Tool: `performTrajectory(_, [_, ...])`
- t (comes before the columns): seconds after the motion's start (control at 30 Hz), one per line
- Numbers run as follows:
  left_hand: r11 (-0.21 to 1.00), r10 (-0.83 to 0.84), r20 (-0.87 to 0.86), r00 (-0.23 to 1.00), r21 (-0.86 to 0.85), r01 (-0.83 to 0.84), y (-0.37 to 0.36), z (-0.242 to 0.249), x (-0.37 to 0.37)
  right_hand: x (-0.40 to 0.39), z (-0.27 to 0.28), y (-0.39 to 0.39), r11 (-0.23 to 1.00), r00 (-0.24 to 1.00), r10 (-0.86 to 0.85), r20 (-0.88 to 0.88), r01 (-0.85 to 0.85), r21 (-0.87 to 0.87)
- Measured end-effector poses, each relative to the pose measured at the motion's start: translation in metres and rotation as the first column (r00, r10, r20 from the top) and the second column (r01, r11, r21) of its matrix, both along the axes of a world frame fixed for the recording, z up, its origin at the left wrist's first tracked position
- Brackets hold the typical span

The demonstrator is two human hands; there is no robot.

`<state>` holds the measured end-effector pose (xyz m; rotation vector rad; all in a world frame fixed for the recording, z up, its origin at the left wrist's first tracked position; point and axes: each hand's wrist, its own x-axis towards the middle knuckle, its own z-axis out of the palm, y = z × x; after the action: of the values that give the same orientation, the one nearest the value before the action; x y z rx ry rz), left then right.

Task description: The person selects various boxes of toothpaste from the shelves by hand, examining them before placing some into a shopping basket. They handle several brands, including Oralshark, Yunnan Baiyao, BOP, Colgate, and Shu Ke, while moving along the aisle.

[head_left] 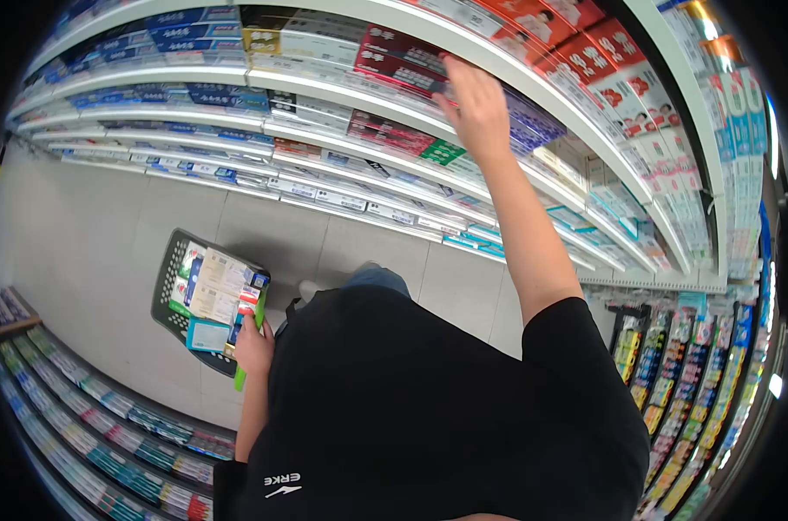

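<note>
At the upper shelf, my right hand (481, 108) reaches up with its fingers stretched out and its thumb apart. The fingertips are right at the end of a row of dark red boxes (400, 59). Purple boxes (533, 122) line the shelf just to the right of that hand. Low on the left, my left hand (254, 347) is closed around the bright green handle (240, 379) of a dark grey shopping basket (162, 291). Inside the basket lie several cartons, among them a cream-white box (220, 282) and a teal-edged box (208, 335).
White shelf edges (325, 82) curve across the top, stocked with blue boxes (194, 36) and red-and-white boxes (615, 61). Another shelf unit (108, 443) stands at lower left, and hanging packs (672, 373) fill a rack at right. Grey floor tiles (90, 234) run between them.
</note>
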<state>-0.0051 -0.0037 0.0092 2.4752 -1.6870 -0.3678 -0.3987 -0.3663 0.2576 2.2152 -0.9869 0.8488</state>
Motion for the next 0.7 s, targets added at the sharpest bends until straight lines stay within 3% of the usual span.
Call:
performTrajectory(0.1, [1.000, -0.014, 0.008, 1.000, -0.013, 0.014, 0.000, -0.001, 0.000, -0.014, -0.035, 0.042, 0.984, 0.991, 0.131, 0.020, -0.133, 0.115])
performTrajectory(0.17, [1.000, -0.021, 0.013, 1.000, 0.015, 0.021, -0.002, -0.002, 0.002, -0.033, -0.077, 0.075, 0.943, 0.989, 0.112, -0.091, -0.077, 0.324])
performTrajectory(0.23, [0.999, -0.019, 0.002, 1.000, 0.025, 0.019, -0.004, 0.006, -0.001, -0.051, -0.113, 0.109, 0.794, 0.970, 0.071, -0.234, 0.087, 0.602])
performTrajectory(0.3, [0.997, -0.001, -0.069, 0.998, 0.072, 0.006, -0.009, 0.014, 0.000, -0.066, -0.153, 0.145, 0.649, 0.977, 0.027, -0.210, 0.143, 0.747])
performTrajectory(0.37, [0.993, 0.021, -0.155, 0.988, 0.114, -0.003, -0.011, 0.023, 0.002, -0.081, -0.194, 0.179, 0.345, 0.956, -0.060, -0.286, 0.289, 0.893])
performTrajectory(0.43, [0.988, 0.124, -0.597, 0.792, 0.146, -0.044, -0.006, -0.009, 0.034, -0.103, -0.224, 0.220, 0.096, 0.955, -0.092, -0.282, 0.290, 0.952])
performTrajectory(0.47, [0.966, 0.258, -0.696, 0.670, 0.208, -0.155, -0.011, 0.000, 0.037, -0.114, -0.233, 0.237, -0.028, 0.944, -0.084, -0.320, 0.319, 0.947])
performTrajectory(0.5, [0.975, 0.218, -0.770, 0.599, 0.199, -0.099, -0.010, -0.008, 0.058, -0.121, -0.246, 0.252, -0.156, 0.936, -0.047, -0.348, 0.337, 0.928])
performTrajectory(0.53, [0.976, 0.169, -0.831, 0.530, 0.066, -0.208, 0.000, -0.047, 0.079, -0.132, -0.258, 0.266, -0.260, 0.935, -0.114, -0.337, 0.300, 0.918])
performTrajectory(0.57, [0.886, 0.413, -0.859, 0.303, 0.302, -0.353, 0.003, -0.048, 0.092, -0.143, -0.267, 0.280, -0.368, 0.926, -0.164, -0.340, 0.262, 0.892])
performTrajectory(0.63, [0.760, 0.549, -0.806, 0.221, 0.371, -0.534, 0.019, -0.102, 0.138, -0.157, -0.275, 0.309, -0.462, 0.868, -0.368, -0.334, 0.141, 0.876])
performTrajectory(0.67, [0.699, 0.624, -0.764, 0.166, 0.451, -0.555, 0.033, -0.126, 0.165, -0.162, -0.274, 0.325, -0.441, 0.868, -0.334, -0.367, 0.200, 0.875])
performTrajectory(0.7, [0.552, 0.732, -0.674, 0.099, 0.501, -0.666, 0.036, -0.124, 0.169, -0.169, -0.271, 0.335, -0.397, 0.863, -0.319, -0.392, 0.254, 0.882])
